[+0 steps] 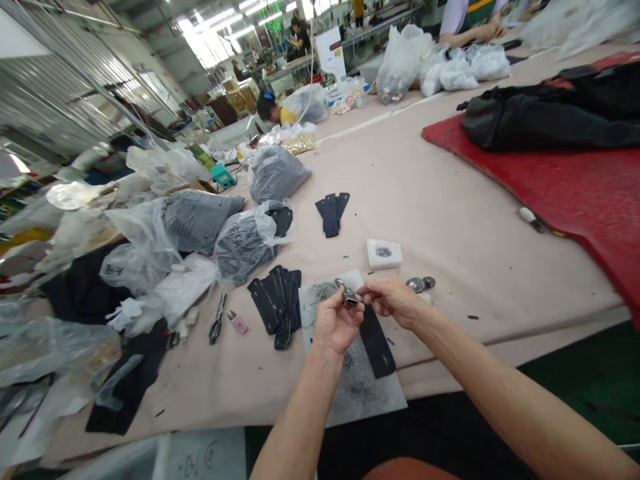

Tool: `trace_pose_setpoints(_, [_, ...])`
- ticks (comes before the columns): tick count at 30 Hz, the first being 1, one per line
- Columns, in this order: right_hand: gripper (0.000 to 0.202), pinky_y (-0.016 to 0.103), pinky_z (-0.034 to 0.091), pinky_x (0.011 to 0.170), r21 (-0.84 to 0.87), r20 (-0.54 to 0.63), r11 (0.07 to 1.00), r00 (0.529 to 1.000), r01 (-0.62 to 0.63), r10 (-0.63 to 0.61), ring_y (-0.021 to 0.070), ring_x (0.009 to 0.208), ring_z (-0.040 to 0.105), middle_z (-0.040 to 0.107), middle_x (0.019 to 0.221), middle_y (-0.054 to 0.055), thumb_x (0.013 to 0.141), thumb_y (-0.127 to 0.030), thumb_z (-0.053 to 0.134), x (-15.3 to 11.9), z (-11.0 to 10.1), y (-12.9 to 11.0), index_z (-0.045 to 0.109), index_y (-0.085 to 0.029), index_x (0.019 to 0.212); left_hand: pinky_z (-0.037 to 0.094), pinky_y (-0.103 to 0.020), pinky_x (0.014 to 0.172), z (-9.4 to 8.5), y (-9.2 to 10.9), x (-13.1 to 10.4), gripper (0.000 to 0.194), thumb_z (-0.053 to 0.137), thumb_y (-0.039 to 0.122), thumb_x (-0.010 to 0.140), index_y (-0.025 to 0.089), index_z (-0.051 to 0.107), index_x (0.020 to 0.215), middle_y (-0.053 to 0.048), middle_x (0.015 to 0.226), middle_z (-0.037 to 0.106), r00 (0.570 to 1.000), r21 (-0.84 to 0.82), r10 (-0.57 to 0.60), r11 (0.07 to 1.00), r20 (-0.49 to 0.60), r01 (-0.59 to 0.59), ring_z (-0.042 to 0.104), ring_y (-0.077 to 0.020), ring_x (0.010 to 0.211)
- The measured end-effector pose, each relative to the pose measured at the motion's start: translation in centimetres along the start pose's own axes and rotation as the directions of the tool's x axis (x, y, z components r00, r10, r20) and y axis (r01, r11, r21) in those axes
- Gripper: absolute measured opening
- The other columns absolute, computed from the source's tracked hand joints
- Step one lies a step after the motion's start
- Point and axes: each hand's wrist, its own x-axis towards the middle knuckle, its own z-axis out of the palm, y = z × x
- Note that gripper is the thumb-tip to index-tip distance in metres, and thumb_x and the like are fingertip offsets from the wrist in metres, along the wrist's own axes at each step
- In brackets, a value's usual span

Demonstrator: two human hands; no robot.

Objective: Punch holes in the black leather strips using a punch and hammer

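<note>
My left hand [336, 325] is closed, palm up, with a small shiny dark metal clasp [351, 298] between its thumb and fingers. Close against the clasp's right end, my right hand [391, 300] has its fingertips pinched together; whatever they grip is too small to make out. Below both hands lies a smudged grey sheet [363, 393], and a dark fabric strip [377, 347] with a slot near its end rests on it. Another dark metal piece [419, 285] sits just beyond my right wrist. A white block with a dark oval mark [384, 254] is farther back.
Left of the sheet are a fanned pile of dark strips [277, 303], pink snips [238, 323] and pliers [217, 321]. Filled plastic bags [250, 240] crowd the left side. Three strips [331, 215] lie farther back. A red mat [565, 180] carries a black bag [545, 117] at right.
</note>
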Motion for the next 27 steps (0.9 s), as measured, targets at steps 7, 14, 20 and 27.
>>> trace_pose_setpoints(7, [0.046,0.020,0.012,0.036,0.036,0.155,0.994,0.983,-0.101,0.094,0.0028,0.033,0.029,0.049,0.046,-0.004,0.078,-0.057,0.065,1.1,0.8,0.0,0.053,-0.016,0.062,0.048,-0.017,0.042,0.5,-1.0,-0.7,0.022,0.059,0.030,0.087,0.008,0.064,0.085,-0.005,0.064,0.067,0.997,0.122,-0.046,0.992,0.060,0.038,0.063,-0.0112,0.047])
trace_pose_setpoints(14, [0.030,0.021,0.012,0.037,-0.285,0.148,0.956,0.989,0.063,-0.020,0.0036,0.036,0.022,0.037,0.044,-0.011,0.069,-0.040,0.071,1.5,-0.6,-1.8,0.049,-0.020,0.066,0.043,-0.022,0.043,-0.7,-2.4,-0.2,0.036,0.057,0.050,0.086,0.016,0.058,0.075,0.000,0.053,0.058,0.942,0.807,0.289,0.507,0.172,-0.303,0.057,-0.0133,0.044])
trace_pose_setpoints(20, [0.025,0.024,0.035,0.047,-0.672,-0.123,0.631,0.781,0.389,-0.612,0.0106,0.048,0.047,0.054,0.054,-0.004,0.080,-0.042,0.058,2.0,-4.1,-8.8,0.056,-0.018,0.073,0.048,-0.051,0.102,-4.4,-3.6,2.6,0.027,0.055,0.034,0.090,0.017,0.063,0.108,-0.014,0.121,0.064,0.531,0.809,0.611,-0.411,0.587,-0.421,0.059,-0.0311,0.117])
trace_pose_setpoints(27, [0.030,0.030,0.043,0.067,-0.945,-0.047,0.153,0.343,0.288,-0.938,0.0182,0.067,0.056,0.064,0.074,0.006,0.085,-0.045,0.052,5.0,-5.4,-9.4,0.064,-0.017,0.085,0.041,-0.057,0.111,-8.0,-5.5,4.8,0.050,0.055,0.033,0.090,0.012,0.048,0.135,-0.019,0.145,0.049,0.528,0.709,0.510,-0.641,0.679,-0.294,0.039,-0.0356,0.141])
